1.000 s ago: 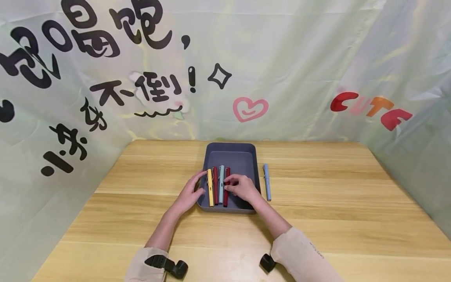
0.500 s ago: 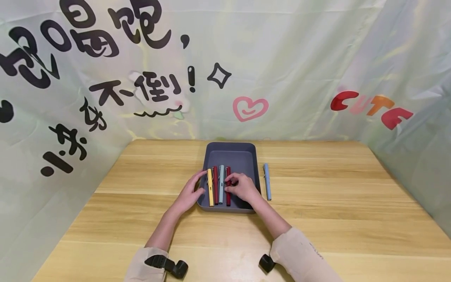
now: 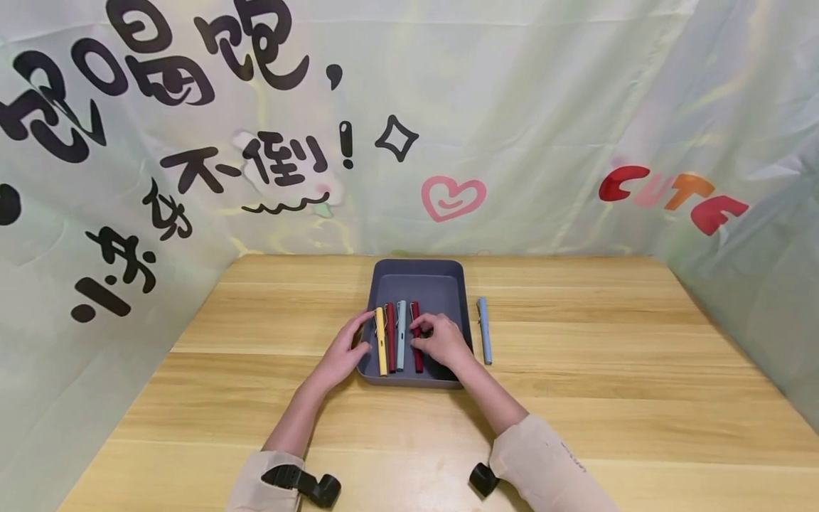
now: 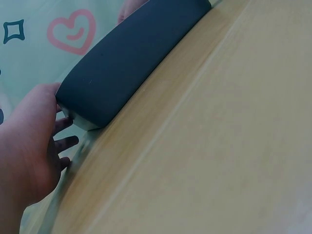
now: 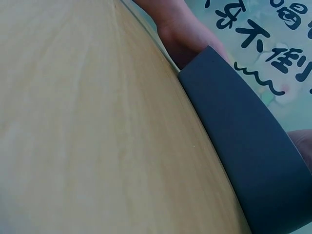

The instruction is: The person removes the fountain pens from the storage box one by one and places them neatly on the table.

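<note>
A dark grey tray (image 3: 416,284) stands on the table with capped pens lying lengthwise in it. From left to right are a yellow pen (image 3: 382,348), a red pen (image 3: 391,348), a light teal pen (image 3: 401,341) and a dark red pen (image 3: 419,361). My right hand (image 3: 441,341) reaches over the tray's right wall and pinches the dark red pen between thumb and fingers. At the left wall, my left hand (image 3: 342,355) rests against the rim beside the yellow pen. The left wrist view shows its lower fingers (image 4: 67,142) loose outside the tray (image 4: 126,68).
A light blue pen (image 3: 485,334) lies on the wooden table (image 3: 589,370), just right of the tray. A printed cloth (image 3: 537,128) hangs behind and along the sides. Black wrist devices (image 3: 307,483) are strapped on the sleeves.
The dark red pen, held in my right hand, has shifted slightly to the right, widening the gap to the teal pen. My left hand stays about where it was.
</note>
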`<state>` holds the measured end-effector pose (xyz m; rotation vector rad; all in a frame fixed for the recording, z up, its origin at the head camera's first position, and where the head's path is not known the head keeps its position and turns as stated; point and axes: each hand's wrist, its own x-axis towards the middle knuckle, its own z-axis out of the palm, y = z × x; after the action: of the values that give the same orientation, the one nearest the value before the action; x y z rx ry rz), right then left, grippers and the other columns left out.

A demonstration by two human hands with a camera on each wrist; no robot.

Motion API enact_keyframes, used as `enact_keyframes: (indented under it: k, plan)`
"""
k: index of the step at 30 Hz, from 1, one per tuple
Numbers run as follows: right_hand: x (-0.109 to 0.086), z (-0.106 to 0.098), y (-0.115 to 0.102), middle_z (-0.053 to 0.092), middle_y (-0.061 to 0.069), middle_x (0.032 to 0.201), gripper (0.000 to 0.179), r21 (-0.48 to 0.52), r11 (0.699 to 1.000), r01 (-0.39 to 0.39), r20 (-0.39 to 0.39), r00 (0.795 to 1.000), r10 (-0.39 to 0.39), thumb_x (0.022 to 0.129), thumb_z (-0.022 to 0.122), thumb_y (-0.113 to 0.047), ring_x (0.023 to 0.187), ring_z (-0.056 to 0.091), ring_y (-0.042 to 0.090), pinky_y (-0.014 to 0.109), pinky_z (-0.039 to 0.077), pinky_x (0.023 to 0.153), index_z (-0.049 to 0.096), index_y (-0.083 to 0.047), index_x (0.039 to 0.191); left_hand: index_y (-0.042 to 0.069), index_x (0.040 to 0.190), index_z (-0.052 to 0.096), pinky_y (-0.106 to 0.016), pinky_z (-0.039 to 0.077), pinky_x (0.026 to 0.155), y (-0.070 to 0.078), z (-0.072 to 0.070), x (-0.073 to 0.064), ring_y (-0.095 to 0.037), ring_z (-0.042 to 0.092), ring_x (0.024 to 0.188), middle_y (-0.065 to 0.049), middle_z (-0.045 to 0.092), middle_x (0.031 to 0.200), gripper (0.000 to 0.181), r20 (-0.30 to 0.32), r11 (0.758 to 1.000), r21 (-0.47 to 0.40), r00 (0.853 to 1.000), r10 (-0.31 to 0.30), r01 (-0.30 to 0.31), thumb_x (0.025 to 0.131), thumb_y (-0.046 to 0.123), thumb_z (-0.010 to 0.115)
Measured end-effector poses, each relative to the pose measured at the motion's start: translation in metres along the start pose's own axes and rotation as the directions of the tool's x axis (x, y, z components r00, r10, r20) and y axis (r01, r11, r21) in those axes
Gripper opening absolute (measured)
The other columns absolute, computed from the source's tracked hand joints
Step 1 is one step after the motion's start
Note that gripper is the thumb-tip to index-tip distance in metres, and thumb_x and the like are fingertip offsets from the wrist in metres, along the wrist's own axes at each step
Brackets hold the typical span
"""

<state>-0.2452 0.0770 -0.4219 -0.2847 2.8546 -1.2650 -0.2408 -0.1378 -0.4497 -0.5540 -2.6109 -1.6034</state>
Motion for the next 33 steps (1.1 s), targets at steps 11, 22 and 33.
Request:
enact_keyframes:
  k: [11, 22, 33]
  plan:
    - [-0.001, 0.000, -0.001, 0.054, 0.006, 0.091, 0.020, -0.038, 0.999, 0.001, -0.023, 1.000, -0.001, 0.076, 0.070, -0.006, 0.080, 0.051, 0.025, 0.039, 0.043, 0.071, 0.068, -0.013, 0.095, 0.009, 0.140, 0.038, -0.047, 0.016, 0.106, -0.001, 0.001, 0.000, -0.030, 0.021, 0.133, -0.013, 0.026, 0.146, 0.060, 0.003, 1.000, -0.006, 1.000, -0.011, 0.011, 0.082, -0.002, 0.052]
    - [-0.002, -0.001, -0.002, 0.055, 0.007, 0.093, 0.019, -0.035, 0.999, -0.011, -0.048, 0.999, 0.009, 0.078, 0.070, -0.007, 0.074, 0.051, 0.021, 0.036, 0.044, 0.068, 0.068, -0.010, 0.096, -0.004, 0.138, 0.035, -0.050, 0.014, 0.105, 0.038, -0.006, -0.010, -0.037, 0.018, 0.133, -0.024, 0.022, 0.145, 0.056, 0.040, 1.000, -0.014, 0.999, -0.027, 0.028, 0.084, -0.007, 0.049]
    - [0.001, 0.001, 0.001, 0.058, 0.006, 0.093, 0.017, -0.035, 0.999, -0.002, -0.081, 0.997, -0.001, 0.078, 0.071, -0.007, 0.073, 0.054, 0.018, 0.034, 0.046, 0.066, 0.068, -0.012, 0.094, -0.002, 0.139, 0.034, -0.049, 0.015, 0.106, 0.039, -0.008, -0.010, -0.036, 0.019, 0.133, -0.023, 0.023, 0.145, 0.056, 0.042, 0.999, -0.018, 0.999, -0.030, 0.031, 0.085, -0.006, 0.049]
